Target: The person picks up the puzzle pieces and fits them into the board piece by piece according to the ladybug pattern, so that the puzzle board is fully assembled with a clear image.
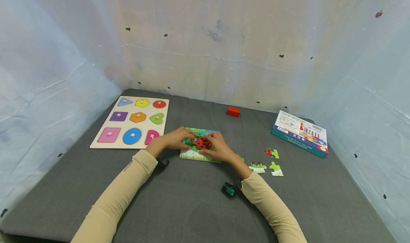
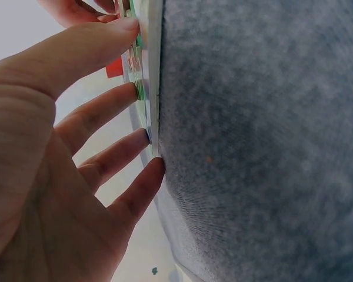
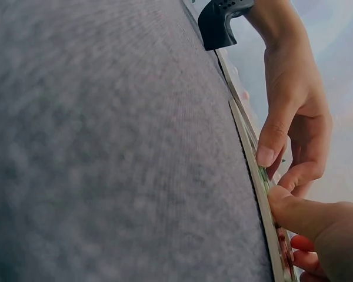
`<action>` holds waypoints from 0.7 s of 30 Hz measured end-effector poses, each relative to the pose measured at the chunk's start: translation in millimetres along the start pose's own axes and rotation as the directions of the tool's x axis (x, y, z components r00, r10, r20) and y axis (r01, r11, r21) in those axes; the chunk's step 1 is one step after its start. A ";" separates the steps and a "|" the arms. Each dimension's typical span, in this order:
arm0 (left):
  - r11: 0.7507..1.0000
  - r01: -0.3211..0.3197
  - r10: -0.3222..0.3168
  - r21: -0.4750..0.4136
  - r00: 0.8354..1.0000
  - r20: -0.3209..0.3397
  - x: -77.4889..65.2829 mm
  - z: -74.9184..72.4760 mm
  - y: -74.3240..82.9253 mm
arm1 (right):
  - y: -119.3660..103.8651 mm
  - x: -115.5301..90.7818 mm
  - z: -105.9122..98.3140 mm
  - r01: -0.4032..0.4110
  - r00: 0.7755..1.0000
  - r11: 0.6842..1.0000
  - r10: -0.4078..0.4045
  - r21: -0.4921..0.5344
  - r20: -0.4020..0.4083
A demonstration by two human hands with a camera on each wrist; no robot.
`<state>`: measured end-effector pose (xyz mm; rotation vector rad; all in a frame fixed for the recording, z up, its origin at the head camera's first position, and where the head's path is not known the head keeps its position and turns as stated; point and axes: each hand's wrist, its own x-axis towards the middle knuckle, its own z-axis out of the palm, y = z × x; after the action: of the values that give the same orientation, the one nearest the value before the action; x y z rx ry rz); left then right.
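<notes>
A ladybug jigsaw puzzle (image 1: 195,156) in a flat tray lies mid-table, with green grass along its near edge. My left hand (image 1: 175,139) reaches over its left side. In the left wrist view, the thumb and spread fingers of that hand touch the puzzle's surface and edge. From the right, my right hand (image 1: 218,147) rests its thumb and fingertips on the puzzle around the red ladybug (image 1: 203,143). Both hands' fingertips are close together in the right wrist view. Part of the picture is hidden beneath the hands.
Several loose jigsaw pieces (image 1: 276,169) lie right of the puzzle, one partly behind my right wrist. A wooden shape board (image 1: 128,123) stands at left. Farther back are a red block (image 1: 233,111) and a boxed set (image 1: 301,132) at right. A cloth wall borders the table.
</notes>
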<state>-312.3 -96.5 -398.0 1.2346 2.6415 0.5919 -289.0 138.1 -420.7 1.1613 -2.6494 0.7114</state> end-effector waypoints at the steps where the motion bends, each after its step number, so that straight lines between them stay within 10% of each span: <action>1: 1.000 0.001 -0.001 0.000 1.000 0.001 0.2 0.1 0.1 | -0.4 0.0 0.2 -0.007 1.000 1.000 0.007 0.003 0.001; 21: 0.999 -0.046 0.046 0.004 0.999 -0.018 0.1 1.2 0.4 | 0.4 0.8 3.2 -0.085 0.996 0.996 0.085 0.003 0.009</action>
<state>-311.8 -95.8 -399.0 1.3002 2.6364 0.6093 -289.6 136.3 -423.4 1.0601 -2.7201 0.7271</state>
